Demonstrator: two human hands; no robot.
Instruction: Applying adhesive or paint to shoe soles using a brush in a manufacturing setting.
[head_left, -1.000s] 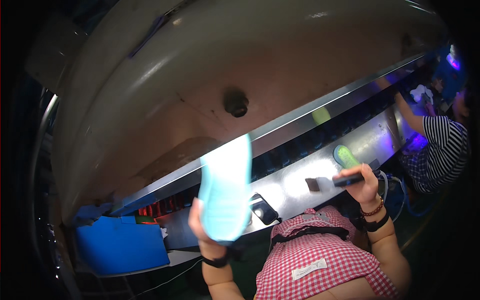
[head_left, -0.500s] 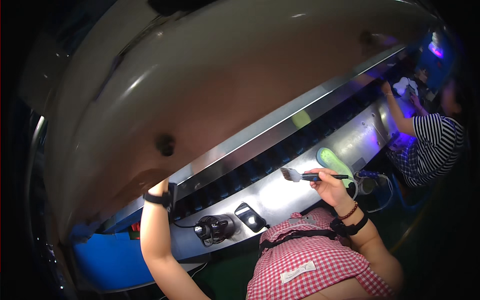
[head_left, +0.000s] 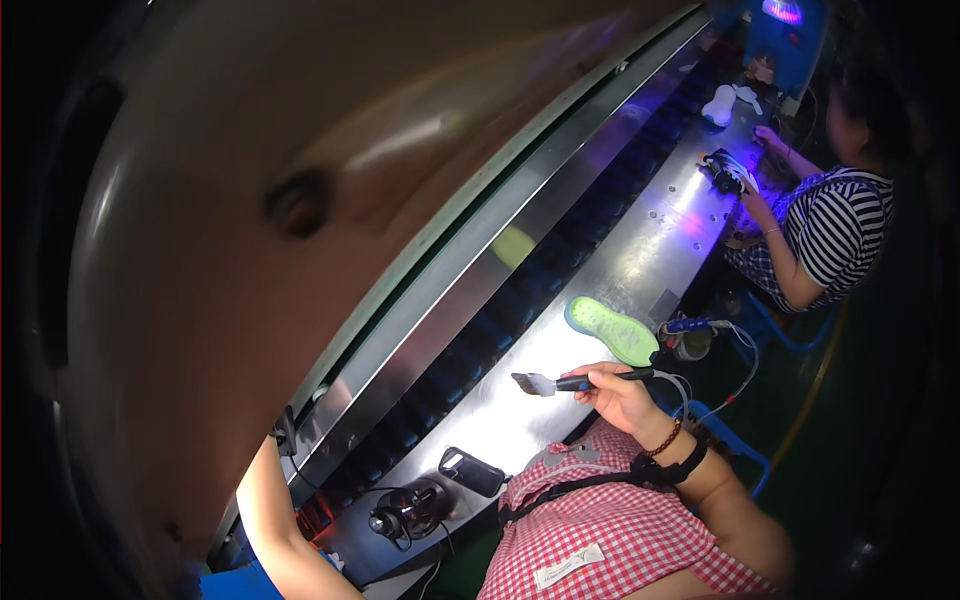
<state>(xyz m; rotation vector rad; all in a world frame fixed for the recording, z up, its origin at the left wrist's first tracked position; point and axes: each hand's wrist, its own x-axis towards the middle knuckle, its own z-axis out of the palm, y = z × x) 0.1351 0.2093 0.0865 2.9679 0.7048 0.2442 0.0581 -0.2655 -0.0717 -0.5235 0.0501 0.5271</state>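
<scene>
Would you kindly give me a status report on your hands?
Right hand gripping brush. Left hand hidden by curved panel. Green sole lying on bench.

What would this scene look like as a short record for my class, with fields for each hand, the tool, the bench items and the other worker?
Left hand: out of sight behind the large curved cover; the left forearm shows
Right hand: gripping a brush by its black handle
Bristles: pointing left, apart from the shoe sole
Shoe sole: light green, lying on the metal bench, beyond the right hand
Also on bench: dark phone, dark corded device
Co-worker: striped sleeves, farther along, right side
</scene>
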